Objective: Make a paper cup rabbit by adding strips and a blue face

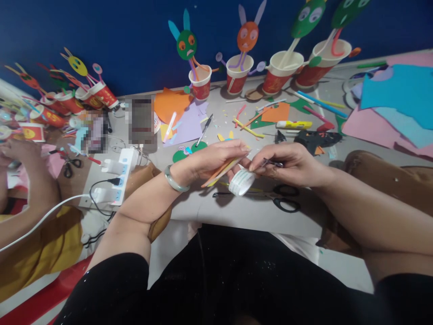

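Observation:
My left hand [221, 158] is closed round a thin bundle of orange and yellow strips [218, 175], whose ends stick out below the palm. A pale patterned roll of tape [241, 182] hangs between both hands, pinched by the fingers of my right hand [287, 163]. Something small, dark and shiny shows at the right fingers; its kind is unclear. Below, on the table, lie scissors [287, 205] with black handles, partly hidden behind the roll. Green paper circles [182, 155] with small blue and pink pieces rest beside my left wrist.
Paper-cup figures [201, 85] stand along the blue wall. Behind my hands lie a glue gun [318, 139], a yellow tube [294, 125], a pen [204, 130] and coloured paper [399, 104]. At left are a power strip [126, 174] with cables and a co-worker's arm [40, 180].

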`<action>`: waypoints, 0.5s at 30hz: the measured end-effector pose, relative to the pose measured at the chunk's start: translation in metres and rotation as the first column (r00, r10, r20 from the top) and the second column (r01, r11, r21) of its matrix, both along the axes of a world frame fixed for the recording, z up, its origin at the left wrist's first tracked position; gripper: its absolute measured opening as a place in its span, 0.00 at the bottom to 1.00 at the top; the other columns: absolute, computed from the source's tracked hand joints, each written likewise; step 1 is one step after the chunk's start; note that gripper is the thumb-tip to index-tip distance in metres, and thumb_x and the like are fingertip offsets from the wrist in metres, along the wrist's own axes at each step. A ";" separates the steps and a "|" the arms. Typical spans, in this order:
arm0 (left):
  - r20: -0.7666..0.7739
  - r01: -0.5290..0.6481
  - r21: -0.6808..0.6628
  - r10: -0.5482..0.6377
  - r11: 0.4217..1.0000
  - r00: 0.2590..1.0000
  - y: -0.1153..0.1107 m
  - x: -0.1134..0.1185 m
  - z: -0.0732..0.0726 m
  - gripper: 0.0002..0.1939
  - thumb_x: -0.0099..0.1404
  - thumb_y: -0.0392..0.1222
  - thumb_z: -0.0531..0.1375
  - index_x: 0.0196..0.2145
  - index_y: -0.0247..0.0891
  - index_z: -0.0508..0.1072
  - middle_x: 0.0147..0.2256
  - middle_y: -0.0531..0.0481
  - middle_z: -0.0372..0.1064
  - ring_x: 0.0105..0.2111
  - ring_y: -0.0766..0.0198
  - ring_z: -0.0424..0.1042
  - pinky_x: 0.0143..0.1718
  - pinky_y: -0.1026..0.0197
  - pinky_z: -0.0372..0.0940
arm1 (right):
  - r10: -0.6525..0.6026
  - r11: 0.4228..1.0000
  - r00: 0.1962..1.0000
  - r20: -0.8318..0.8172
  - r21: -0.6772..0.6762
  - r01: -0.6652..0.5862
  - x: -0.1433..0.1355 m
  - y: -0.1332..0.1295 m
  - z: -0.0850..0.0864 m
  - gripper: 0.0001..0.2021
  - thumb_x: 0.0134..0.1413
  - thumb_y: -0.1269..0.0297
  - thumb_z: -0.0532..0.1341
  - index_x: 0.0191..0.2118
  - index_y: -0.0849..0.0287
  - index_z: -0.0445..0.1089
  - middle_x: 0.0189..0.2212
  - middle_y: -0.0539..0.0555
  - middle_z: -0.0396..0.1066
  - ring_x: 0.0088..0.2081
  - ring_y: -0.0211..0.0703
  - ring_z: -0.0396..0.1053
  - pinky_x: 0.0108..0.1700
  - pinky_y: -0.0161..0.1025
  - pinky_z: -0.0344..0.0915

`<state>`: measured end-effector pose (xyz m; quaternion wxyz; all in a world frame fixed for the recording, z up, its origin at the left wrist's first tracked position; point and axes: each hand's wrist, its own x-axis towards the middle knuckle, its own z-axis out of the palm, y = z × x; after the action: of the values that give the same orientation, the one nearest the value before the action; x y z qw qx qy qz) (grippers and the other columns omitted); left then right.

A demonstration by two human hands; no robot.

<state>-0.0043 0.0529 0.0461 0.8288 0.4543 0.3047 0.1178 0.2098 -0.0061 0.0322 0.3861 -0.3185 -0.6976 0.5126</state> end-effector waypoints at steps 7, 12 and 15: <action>-0.038 -0.003 -0.040 0.002 0.999 0.999 0.004 0.001 0.002 0.10 0.76 0.38 0.59 0.34 0.37 0.69 0.26 0.52 0.73 0.21 0.69 0.70 0.24 0.66 0.65 | 0.024 0.992 1.000 -0.002 0.127 -0.023 0.005 0.004 0.002 0.11 0.66 0.54 0.69 0.39 0.56 0.82 0.24 0.49 0.75 0.22 0.33 0.66 0.26 0.34 0.61; -0.042 -0.106 -0.066 0.103 0.992 0.994 0.005 0.004 0.003 0.10 0.75 0.34 0.58 0.33 0.37 0.67 0.25 0.54 0.72 0.20 0.70 0.70 0.26 0.67 0.66 | -0.166 0.968 0.984 0.063 0.203 0.150 0.003 0.004 -0.003 0.10 0.57 0.55 0.75 0.33 0.53 0.81 0.23 0.49 0.73 0.24 0.38 0.68 0.29 0.39 0.64; -0.053 -0.168 -0.104 0.163 0.980 0.985 0.005 0.007 0.005 0.12 0.75 0.33 0.56 0.31 0.38 0.65 0.24 0.54 0.71 0.20 0.70 0.70 0.26 0.67 0.65 | -0.296 0.934 0.949 0.104 0.237 0.266 0.000 0.002 -0.005 0.11 0.55 0.53 0.76 0.30 0.52 0.79 0.24 0.51 0.75 0.25 0.41 0.69 0.30 0.42 0.64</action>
<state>0.0028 0.0583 0.0507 0.8325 0.3843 0.3658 0.1596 0.2095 -0.0046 0.0272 0.4391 -0.4051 -0.7224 0.3482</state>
